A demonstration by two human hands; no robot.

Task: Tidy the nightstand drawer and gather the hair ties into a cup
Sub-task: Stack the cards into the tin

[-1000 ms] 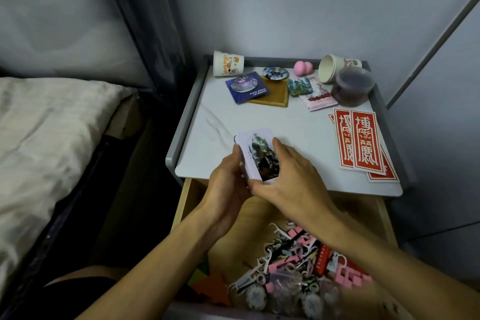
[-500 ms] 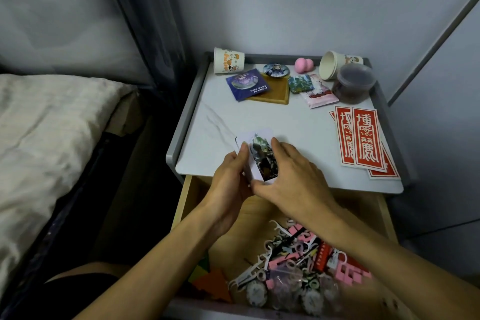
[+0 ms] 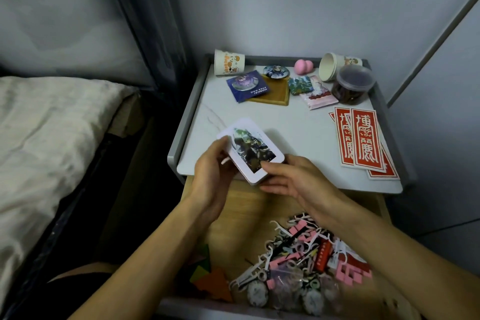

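Sorting between bed [image 3: 52,125], desk [image 3: 298,132] and open drawer [image 3: 249,205].

Shows a jumbled pile [image 3: 298,262] of floss picks, pink clips and hair ties, hard to tell apart, at drawer's front; holds a white picture tin [image 3: 253,153] above desk's near edge, left grip [image 3: 210,174] curled round its left side, right grip [image 3: 293,179] pinching its near corner, thumb on lid; has two paper cups [image 3: 228,65] [image 3: 335,66] tipped over at desk's back.

The left forearm [image 3: 161,249] and right forearm [image 3: 389,249] are bare up to the frame edge, and slim. The left hand [image 3: 213,171] and right hand [image 3: 293,179] are bare too, with long slender fingers [image 3: 272,187]. At lower left a strip of bare leg [image 3: 85,267] shows beside a dark garment [image 3: 72,293], its kind unclear
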